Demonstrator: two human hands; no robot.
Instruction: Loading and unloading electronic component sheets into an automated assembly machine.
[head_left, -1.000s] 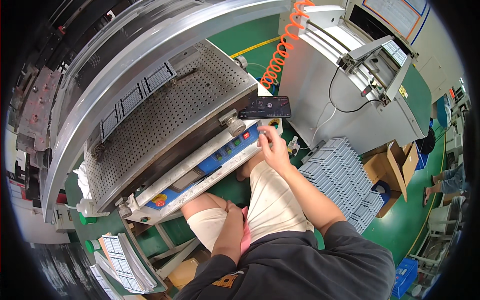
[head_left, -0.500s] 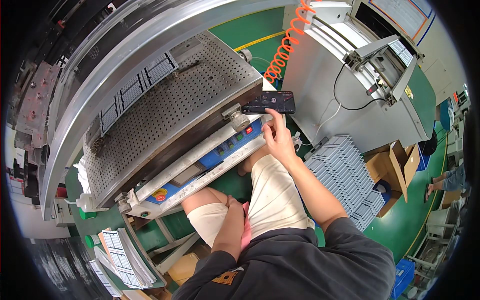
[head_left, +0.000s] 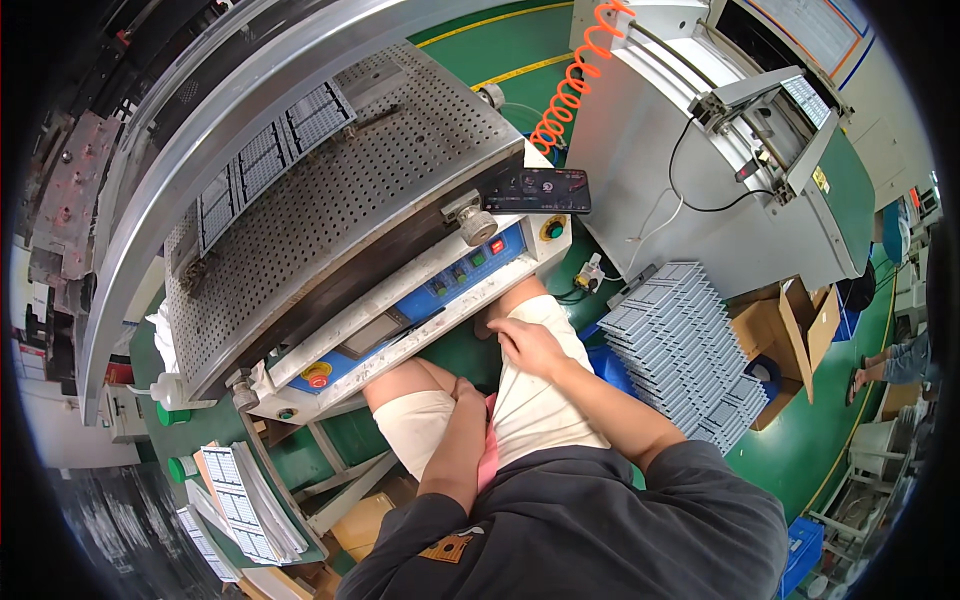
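My right hand (head_left: 532, 346) rests on my right thigh, knuckles up and fingers loosely out, with nothing seen in it. Low between my thighs sits my left hand (head_left: 466, 388); its fingers are hidden. A pink piece of material (head_left: 488, 456) shows beside my left forearm. Beyond my right hand, a dark phone (head_left: 538, 191) with its screen lit lies at the right corner of the machine, untouched. Below it runs the machine's blue control panel (head_left: 462, 272), with several buttons and a red knob (head_left: 317, 376) at its left end.
A perforated metal bed (head_left: 350, 190) carries printed sheets (head_left: 268, 160) under a curved metal frame (head_left: 180, 165). On my right are a stack of grey-blue pieces (head_left: 685, 350), an open cardboard box (head_left: 790, 335) and a grey machine (head_left: 650, 150). An orange coiled hose (head_left: 565, 100) hangs behind.
My right hand has left the phone's lower edge and come down onto my right thigh. The left hand stays in place. My view has shifted slightly.
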